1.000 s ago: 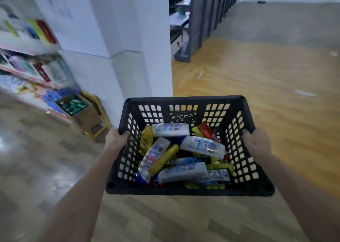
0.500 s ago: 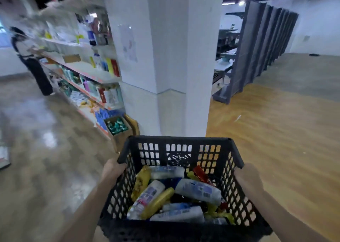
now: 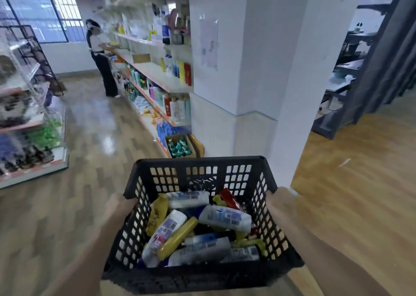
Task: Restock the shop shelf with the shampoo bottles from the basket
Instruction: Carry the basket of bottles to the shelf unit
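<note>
I carry a black perforated plastic basket (image 3: 200,163) in front of me at the bottom centre. My left hand (image 3: 119,206) grips its left rim and my right hand (image 3: 281,202) grips its right rim. Several shampoo bottles lie jumbled inside: white ones (image 3: 225,218), yellow ones (image 3: 177,237) and a red one (image 3: 229,198). The shop shelf (image 3: 157,75) runs along the wall ahead on the left, holding rows of bottles, with bare stretches on its middle boards.
A white pillar (image 3: 254,70) stands straight ahead. A cardboard box of green bottles (image 3: 180,148) sits on the floor at the shelf's end. A person (image 3: 101,59) stands at the shelf farther down the aisle. Another display rack (image 3: 27,120) is on the left.
My view has swung up and to the left, from the floor and pillar to the aisle, shelf and person. The basket stays gripped in both hands.
</note>
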### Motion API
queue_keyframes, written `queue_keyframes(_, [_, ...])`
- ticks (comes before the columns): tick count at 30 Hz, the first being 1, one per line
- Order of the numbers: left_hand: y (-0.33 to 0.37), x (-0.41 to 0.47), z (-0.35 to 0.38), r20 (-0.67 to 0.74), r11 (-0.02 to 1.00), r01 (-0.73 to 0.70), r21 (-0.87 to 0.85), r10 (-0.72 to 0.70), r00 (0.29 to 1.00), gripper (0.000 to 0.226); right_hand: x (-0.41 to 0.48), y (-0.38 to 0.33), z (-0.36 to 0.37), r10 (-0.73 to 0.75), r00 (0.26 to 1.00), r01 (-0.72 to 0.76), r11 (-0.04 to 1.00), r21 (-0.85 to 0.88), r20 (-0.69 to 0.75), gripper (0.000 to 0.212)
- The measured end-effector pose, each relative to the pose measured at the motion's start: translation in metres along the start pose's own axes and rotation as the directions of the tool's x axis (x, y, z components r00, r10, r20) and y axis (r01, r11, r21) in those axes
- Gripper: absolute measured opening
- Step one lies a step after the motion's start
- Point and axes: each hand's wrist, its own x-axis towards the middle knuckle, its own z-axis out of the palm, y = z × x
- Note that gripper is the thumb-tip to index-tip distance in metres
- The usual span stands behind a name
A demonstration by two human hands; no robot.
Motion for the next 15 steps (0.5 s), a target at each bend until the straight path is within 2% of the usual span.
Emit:
queue_keyframes(4, [0.011,0.036,-0.014,-0.077,0.999,0.035,-0.006,-0.035,0.996,0.017,0.039,-0.049,0.033,-0.024,0.999,0.021,0.998,0.057,0.042,0.023])
queue_keyframes(8, [0.016,0.086,-0.023,-0.092,0.995,0.096,-0.014,-0.097,0.991,0.022,0.084,-0.106,0.062,-0.104,0.988,0.097,0.993,0.07,0.112,0.018])
queue_keyframes(15, [0.017,0.155,-0.041,-0.179,0.98,0.172,-0.1,-0.188,0.966,0.021,0.141,-0.21,0.119,-0.231,0.955,0.223,0.973,0.06,0.189,0.025])
